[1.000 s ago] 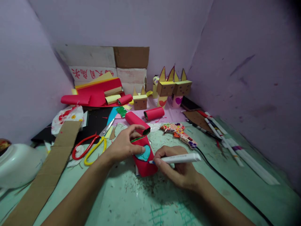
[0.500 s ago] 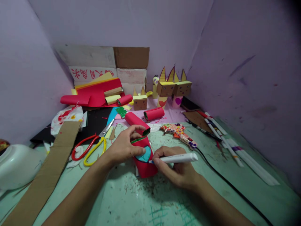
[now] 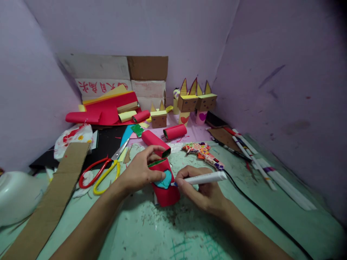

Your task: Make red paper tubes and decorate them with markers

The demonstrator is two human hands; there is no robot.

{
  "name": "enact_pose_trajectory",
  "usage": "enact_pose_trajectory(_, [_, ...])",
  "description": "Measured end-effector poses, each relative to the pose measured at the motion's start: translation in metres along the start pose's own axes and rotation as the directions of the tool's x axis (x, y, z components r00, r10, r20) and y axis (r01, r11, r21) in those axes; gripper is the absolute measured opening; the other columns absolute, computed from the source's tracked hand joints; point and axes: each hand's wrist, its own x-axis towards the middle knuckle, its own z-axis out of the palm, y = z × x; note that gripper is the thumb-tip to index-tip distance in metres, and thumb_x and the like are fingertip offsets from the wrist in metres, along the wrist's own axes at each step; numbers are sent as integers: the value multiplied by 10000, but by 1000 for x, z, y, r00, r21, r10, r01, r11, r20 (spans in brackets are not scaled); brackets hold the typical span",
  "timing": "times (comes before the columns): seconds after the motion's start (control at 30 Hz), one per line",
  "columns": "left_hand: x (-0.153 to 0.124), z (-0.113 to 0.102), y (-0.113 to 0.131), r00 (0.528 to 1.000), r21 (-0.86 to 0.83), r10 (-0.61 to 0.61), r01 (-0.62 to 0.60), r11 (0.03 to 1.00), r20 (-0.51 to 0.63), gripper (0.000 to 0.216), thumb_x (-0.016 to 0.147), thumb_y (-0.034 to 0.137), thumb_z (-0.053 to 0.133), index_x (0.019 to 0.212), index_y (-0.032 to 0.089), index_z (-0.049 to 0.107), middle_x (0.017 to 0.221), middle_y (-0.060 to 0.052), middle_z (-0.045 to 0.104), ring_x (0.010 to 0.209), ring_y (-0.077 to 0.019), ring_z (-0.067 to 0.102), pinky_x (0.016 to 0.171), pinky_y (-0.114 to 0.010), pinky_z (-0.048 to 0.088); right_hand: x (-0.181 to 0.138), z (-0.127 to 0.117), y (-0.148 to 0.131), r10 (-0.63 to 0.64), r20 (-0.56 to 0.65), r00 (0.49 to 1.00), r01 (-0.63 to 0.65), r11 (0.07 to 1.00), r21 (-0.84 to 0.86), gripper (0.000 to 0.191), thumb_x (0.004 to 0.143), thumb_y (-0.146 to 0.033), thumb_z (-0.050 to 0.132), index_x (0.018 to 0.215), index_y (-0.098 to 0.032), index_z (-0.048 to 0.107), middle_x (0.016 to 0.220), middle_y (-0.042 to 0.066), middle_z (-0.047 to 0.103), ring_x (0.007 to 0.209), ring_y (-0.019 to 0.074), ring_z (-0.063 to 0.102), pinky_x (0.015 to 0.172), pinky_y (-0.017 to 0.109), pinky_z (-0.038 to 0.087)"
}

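Note:
A red paper roll (image 3: 166, 193) lies on the green surface at the centre, with a blue heart shape (image 3: 166, 179) stuck on its side. My left hand (image 3: 141, 169) is closed around the roll's far end, thumb and fingers pinching it. My right hand (image 3: 202, 191) grips a white marker (image 3: 206, 178), whose tip touches the right edge of the blue heart.
Red and yellow scissors (image 3: 101, 169) lie left of the roll, beside a long cardboard strip (image 3: 51, 206). Two more red rolls (image 3: 176, 131) and cardboard box figures (image 3: 196, 103) stand behind. A patterned glue gun (image 3: 203, 151) with a black cord and several white sticks (image 3: 271, 171) lie right.
The view has shifted slightly left and down. My hands stay on the roll; the marker tip has edged a little along the blue heart.

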Motion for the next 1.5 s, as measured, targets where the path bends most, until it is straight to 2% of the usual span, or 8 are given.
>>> enact_pose_trajectory(0.3, [0, 0, 0, 1000, 34, 0, 0, 999, -11, 634, 512, 208, 730, 1113, 179, 531, 935, -27, 623, 768, -169, 558, 638, -268, 447, 2, -1, -3, -24, -63, 998, 24, 1000, -5, 157, 816, -190, 531, 681, -192, 611, 545, -14, 618, 467, 109, 531, 449, 220, 424])
enact_pose_trajectory(0.57, [0, -2, -3, 1000, 15, 8, -8, 1000, 21, 647, 534, 201, 728, 1140, 170, 505, 887, -14, 612, 734, -152, 532, 622, -265, 437, 2, -2, 0, -11, -110, 994, 11, 1000, 1, 140, 818, -189, 555, 691, -189, 614, 552, -13, 620, 466, 112, 535, 436, 219, 410])
enact_pose_trajectory(0.73, [0, -4, -2, 1000, -13, -3, 3, 1000, 9, 647, 528, 196, 750, 1129, 181, 512, 888, -15, 616, 778, -171, 559, 637, -267, 447, 2, 0, 5, 182, -238, 954, -128, 966, 223, 141, 899, -321, 564, 897, -207, 646, 608, -13, 651, 549, 144, 620, 535, 260, 497])
enact_pose_trajectory(0.87, [-1, -9, -4, 999, -62, 18, -20, 998, -34, 689, 514, 213, 804, 1137, 187, 510, 875, -5, 620, 781, -169, 579, 635, -254, 459, 5, 2, 8, 369, 63, 927, -353, 806, 475, 389, 740, -374, 764, 1052, -229, 584, 920, 43, 715, 774, 191, 686, 635, 298, 538])
enact_pose_trajectory(0.93, [-2, -11, -5, 998, -81, 34, -38, 996, -54, 704, 508, 208, 818, 1141, 190, 513, 888, -5, 625, 783, -163, 585, 638, -244, 465, 6, 4, 7, 389, 254, 886, -463, 698, 546, 501, 658, -354, 836, 1055, -230, 557, 968, 34, 703, 822, 196, 679, 696, 310, 533])
enact_pose_trajectory(1.0, [-2, -10, -8, 997, -97, 52, -58, 994, -58, 718, 501, 199, 828, 1147, 192, 515, 898, -6, 637, 782, -158, 592, 635, -233, 468, 6, 5, 6, 406, 349, 845, -535, 625, 568, 555, 598, -341, 875, 1039, -222, 558, 926, 11, 692, 804, 185, 659, 710, 301, 513])
enact_pose_trajectory(1.23, [-3, -4, -12, 996, -128, 87, -86, 988, 0, 698, 502, 195, 841, 1130, 207, 534, 886, 7, 661, 804, -165, 631, 651, -227, 478, 6, 14, 3, 520, 270, 811, -567, 582, 582, 569, 520, -319, 867, 977, -225, 541, 868, -14, 647, 692, 153, 593, 615, 278, 483])
enact_pose_trajectory(1.5, [-4, 2, -5, 993, -38, 113, -114, 993, -28, 630, 506, 204, 818, 1079, 185, 558, 992, -46, 671, 1004, -222, 625, 855, -307, 502, 4, 19, 4, 496, 126, 859, -496, 745, 445, 425, 599, -251, 745, 965, -213, 532, 738, -34, 635, 600, 127, 554, 556, 256, 454])
